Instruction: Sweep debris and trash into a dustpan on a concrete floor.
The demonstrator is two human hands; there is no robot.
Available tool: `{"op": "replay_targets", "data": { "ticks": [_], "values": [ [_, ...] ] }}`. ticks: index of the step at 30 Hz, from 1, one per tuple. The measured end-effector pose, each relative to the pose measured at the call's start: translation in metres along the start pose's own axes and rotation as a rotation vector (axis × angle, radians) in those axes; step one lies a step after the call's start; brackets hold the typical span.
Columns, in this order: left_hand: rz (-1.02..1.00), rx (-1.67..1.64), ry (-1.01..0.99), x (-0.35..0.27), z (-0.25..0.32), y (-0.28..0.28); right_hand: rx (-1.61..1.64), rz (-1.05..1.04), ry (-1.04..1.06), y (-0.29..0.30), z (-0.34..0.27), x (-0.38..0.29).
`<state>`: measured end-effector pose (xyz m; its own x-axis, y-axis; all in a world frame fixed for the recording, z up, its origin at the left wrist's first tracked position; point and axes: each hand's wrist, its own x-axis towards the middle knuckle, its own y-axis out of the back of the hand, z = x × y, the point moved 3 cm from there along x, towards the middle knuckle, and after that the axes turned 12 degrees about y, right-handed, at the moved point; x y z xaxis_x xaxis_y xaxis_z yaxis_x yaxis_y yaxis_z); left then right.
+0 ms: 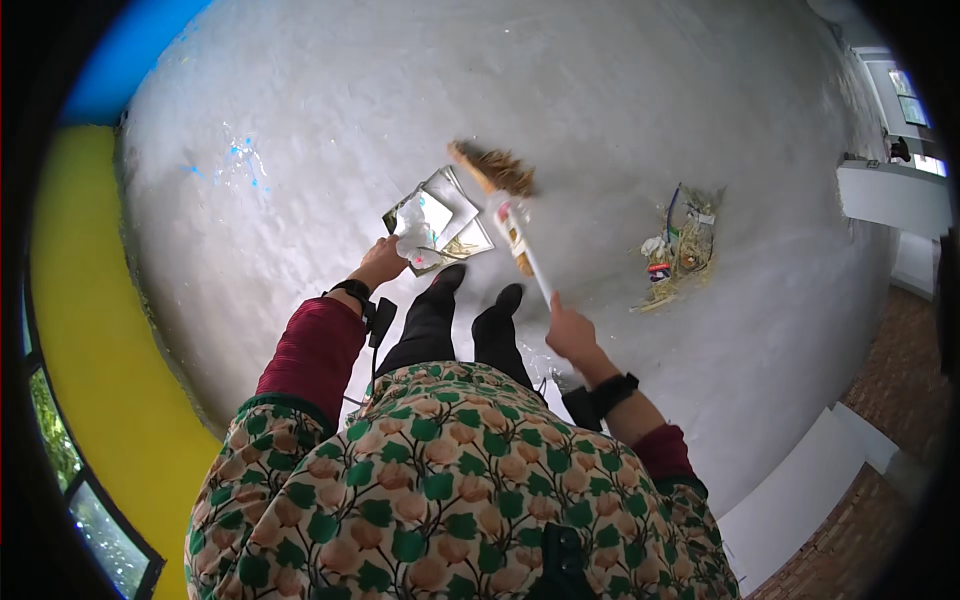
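My left hand [385, 260] grips the near left edge of a flat stack of card-like sheets [459, 201], just beyond my shoes. Crumpled clear plastic [414, 229] and bits of straw [463, 246] lie on the sheets. In my right hand [571, 330] is the white handle of a short broom [537, 271], with a finger stretched along it. Its brown bristle head [508, 172] looks blurred and rests on or just above the floor, beside the stack's far right corner. Something wrapped or tied covers the broom's neck [512, 225]; I cannot tell what.
A litter heap [690, 247] of straw, crumpled white paper and a small red box [658, 273] lies to the right on the grey concrete floor [600, 112]. Blue paint spots [244, 161] mark the floor at left. A yellow wall [82, 285] borders the left side.
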<state>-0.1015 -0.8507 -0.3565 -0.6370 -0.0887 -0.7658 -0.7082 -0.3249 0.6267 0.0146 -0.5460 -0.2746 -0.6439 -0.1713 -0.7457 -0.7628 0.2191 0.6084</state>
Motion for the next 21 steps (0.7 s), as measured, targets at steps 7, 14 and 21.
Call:
{"op": "replay_targets", "data": {
  "ticks": [7, 14, 21],
  "values": [
    [0.000, -0.023, -0.058, 0.008, -0.008, -0.005, 0.285, 0.117, 0.062, -0.003, 0.005, -0.078],
    [-0.004, 0.068, 0.040, 0.011, -0.003, -0.014, 0.296, 0.090, -0.004, -0.024, -0.020, -0.061],
    [-0.013, 0.092, 0.067, 0.012, -0.012, -0.021, 0.520, 0.198, 0.178, -0.052, -0.017, -0.104]
  ]
}}
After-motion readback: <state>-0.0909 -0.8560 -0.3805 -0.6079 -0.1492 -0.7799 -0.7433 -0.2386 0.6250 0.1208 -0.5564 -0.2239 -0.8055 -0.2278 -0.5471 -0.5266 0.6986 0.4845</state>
